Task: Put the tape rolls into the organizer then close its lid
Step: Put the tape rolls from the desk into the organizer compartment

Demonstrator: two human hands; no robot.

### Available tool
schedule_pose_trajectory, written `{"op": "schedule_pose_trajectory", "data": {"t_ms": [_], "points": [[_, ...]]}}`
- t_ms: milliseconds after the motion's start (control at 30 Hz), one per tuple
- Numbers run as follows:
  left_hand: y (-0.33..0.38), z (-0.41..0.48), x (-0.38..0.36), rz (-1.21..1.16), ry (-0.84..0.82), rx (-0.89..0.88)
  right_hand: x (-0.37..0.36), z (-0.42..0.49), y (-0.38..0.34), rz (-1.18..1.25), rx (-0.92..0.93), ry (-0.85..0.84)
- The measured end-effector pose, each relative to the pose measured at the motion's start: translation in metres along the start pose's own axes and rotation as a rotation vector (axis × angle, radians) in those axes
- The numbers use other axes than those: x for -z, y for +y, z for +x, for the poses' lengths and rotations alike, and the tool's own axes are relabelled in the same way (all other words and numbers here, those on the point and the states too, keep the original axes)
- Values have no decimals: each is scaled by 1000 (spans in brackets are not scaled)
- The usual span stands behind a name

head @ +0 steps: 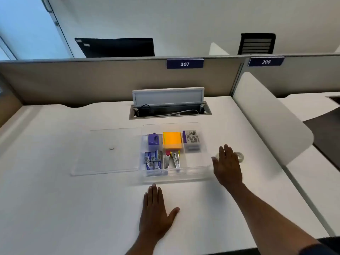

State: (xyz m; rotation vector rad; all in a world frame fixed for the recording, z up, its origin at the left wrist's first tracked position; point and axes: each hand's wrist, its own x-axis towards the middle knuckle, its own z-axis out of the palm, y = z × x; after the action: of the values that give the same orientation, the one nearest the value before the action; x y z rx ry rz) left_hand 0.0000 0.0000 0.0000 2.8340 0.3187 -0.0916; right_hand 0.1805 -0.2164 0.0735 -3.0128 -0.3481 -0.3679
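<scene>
Right hand (227, 167) is reaching out at right of centre, fingers spread and open, gripping nothing, hovering over the tape rolls (239, 155) on the white desk (73, 208). The rolls are lying just beside the right wall of the clear organizer (207, 159), mostly hidden behind the hand; one clear ring is showing past the fingertips and a sliver of another by the thumb, so I'm counting two, though I can't be sure. Left hand (156, 210) is lying flat and open at lower centre, palm down on the desk, holding nothing, just short of the organizer's front wall.

This looks like the opening step: going for the first roll. Next move is calling for the fingers to close around a ring and lift it over the wall into the empty lower-right compartment. One lid (106, 151) is lying flat at left of centre, touching the organizer's left side, waiting to be closed. Six compartments; five are already holding supplies.
</scene>
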Motion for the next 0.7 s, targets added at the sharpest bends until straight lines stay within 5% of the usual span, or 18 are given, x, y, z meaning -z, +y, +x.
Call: {"op": "schedule_pose_trajectory", "data": {"t_ms": [267, 433, 700], "points": [[-2, 0, 8, 34, -5, -8, -11, 9, 26, -40, 45, -249], [-2, 1, 4, 61, 1, -21, -18, 19, 33, 109, 27, -284], [-3, 1, 2, 66, -20, -7, -24, 37, 35, 17, 72, -408]]}}
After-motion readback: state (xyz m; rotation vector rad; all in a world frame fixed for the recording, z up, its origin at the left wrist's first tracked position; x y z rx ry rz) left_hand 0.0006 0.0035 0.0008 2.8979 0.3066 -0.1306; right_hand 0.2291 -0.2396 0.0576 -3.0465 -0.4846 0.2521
